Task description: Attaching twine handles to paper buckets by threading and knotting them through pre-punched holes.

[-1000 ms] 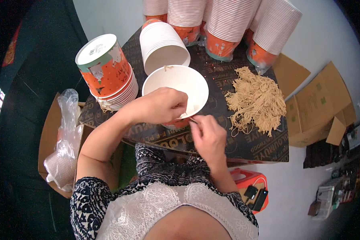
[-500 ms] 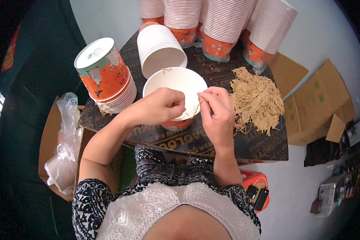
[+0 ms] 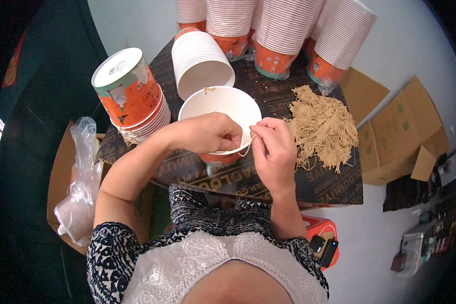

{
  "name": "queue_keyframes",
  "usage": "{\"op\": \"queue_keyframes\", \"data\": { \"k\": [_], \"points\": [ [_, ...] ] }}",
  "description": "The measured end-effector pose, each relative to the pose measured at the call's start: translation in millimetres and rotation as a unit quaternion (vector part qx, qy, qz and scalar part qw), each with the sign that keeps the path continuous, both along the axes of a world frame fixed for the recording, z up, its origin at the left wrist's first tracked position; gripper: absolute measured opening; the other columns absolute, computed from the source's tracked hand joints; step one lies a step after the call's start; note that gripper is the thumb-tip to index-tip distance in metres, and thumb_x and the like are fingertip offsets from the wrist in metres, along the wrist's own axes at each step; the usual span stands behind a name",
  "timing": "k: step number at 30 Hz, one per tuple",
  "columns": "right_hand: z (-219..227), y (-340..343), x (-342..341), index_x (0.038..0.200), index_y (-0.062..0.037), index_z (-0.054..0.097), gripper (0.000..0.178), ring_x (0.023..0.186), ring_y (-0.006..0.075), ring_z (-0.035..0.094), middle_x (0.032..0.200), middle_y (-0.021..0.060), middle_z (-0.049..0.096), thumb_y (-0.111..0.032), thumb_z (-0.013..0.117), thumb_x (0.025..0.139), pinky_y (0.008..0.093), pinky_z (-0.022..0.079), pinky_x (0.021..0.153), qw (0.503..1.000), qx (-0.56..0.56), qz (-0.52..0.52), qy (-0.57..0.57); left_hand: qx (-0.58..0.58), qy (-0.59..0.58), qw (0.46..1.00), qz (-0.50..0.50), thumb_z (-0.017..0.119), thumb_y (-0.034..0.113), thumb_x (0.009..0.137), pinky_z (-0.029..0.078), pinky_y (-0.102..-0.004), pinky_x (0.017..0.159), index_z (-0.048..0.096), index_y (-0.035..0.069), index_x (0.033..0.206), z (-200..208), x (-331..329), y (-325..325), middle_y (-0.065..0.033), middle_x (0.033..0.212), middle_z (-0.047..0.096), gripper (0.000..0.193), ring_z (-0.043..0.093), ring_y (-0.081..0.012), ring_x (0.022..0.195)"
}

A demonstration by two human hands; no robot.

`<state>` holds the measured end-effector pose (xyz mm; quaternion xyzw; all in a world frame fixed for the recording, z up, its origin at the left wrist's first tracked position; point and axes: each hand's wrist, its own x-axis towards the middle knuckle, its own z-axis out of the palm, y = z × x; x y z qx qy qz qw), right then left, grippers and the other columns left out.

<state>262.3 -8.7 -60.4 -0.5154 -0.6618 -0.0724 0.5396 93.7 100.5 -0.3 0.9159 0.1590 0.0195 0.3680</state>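
A white-lined paper bucket (image 3: 233, 101) with an orange printed outside stands upright before me on the table. A short cord end (image 3: 211, 89) hangs over its far rim. My left hand (image 3: 210, 133) reaches over the near rim, its curled fingers inside the bucket; what they pinch is hidden. At the rim's near right side, my right hand (image 3: 276, 152) pinches a thin tan cord (image 3: 247, 148) between thumb and fingertips. The cord loops down outside the rim there. A heap of tan cords (image 3: 324, 126) lies to the right of my right hand.
An upside-down stack of orange buckets (image 3: 129, 93) stands left, with cord at its rims. Nested buckets (image 3: 205, 61) lie behind the working one. Tall bucket stacks (image 3: 283, 30) line the table's (image 3: 334, 187) far side. Cardboard boxes (image 3: 400, 137) sit right; a red stool (image 3: 332, 261) stands below.
My left fingers have moved right and down into the bucket, towards the near right rim. My right hand has shifted slightly down, and the cord now loops outside the rim.
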Motion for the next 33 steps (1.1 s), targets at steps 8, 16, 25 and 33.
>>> {"op": "queue_keyframes", "data": {
  "k": [8, 16, 25, 33],
  "points": [
    [2, 1, -1, 0.092, -0.0018, 0.069, 0.015, 0.085, 0.0278, 0.061, 0.091, 0.0107, 0.059, 0.003, 0.069, 0.078, 0.0385, 0.049, 0.071, 1.0, -0.019, 0.013, 0.011, 0.029, -0.01, 0.992, 0.123, 0.068, 0.008, 0.087, 0.047, -0.0303, 0.06, 0.06, -0.003, 0.083, 10, -8, -25, -0.0048, 0.07, 0.061, 0.014, 0.055, -0.0105, 0.066],
    [3, 1, -5, 0.091, -0.001, 0.069, 0.01, 0.077, 0.0283, 0.062, 0.084, 0.0112, 0.059, 0.001, 0.067, 0.081, 0.0389, 0.05, 0.068, 0.994, -0.055, 0.071, 0.066, -0.131, -0.14, 0.97, 0.149, 0.069, 0.002, 0.085, 0.044, -0.0249, 0.059, 0.055, -0.001, 0.066, -9, -8, -20, -0.0017, 0.081, 0.063, 0.024, 0.053, -0.0066, 0.066],
    [0, -1, -4, 0.094, -0.0004, 0.068, 0.012, 0.079, 0.0292, 0.063, 0.086, 0.012, 0.061, 0.002, 0.065, 0.083, 0.0388, 0.051, 0.069, 0.992, -0.059, 0.075, 0.081, -0.376, -0.149, 0.895, 0.188, 0.069, 0.002, 0.082, 0.04, -0.0228, 0.051, 0.064, -0.002, 0.07, -5, 0, -18, -0.008, 0.069, 0.065, 0.013, 0.051, -0.0083, 0.054],
    [8, -2, -1, 0.1, 0.0006, 0.069, 0.019, 0.078, 0.0286, 0.063, 0.092, 0.0129, 0.06, 0.005, 0.065, 0.082, 0.0365, 0.051, 0.068, 0.995, -0.034, 0.071, 0.066, -0.36, -0.144, 0.902, 0.19, 0.07, -0.002, 0.081, 0.044, -0.023, 0.054, 0.066, -0.005, 0.077, -8, 2, -17, -0.0081, 0.071, 0.065, 0.006, 0.055, -0.0109, 0.059]
  ]
}}
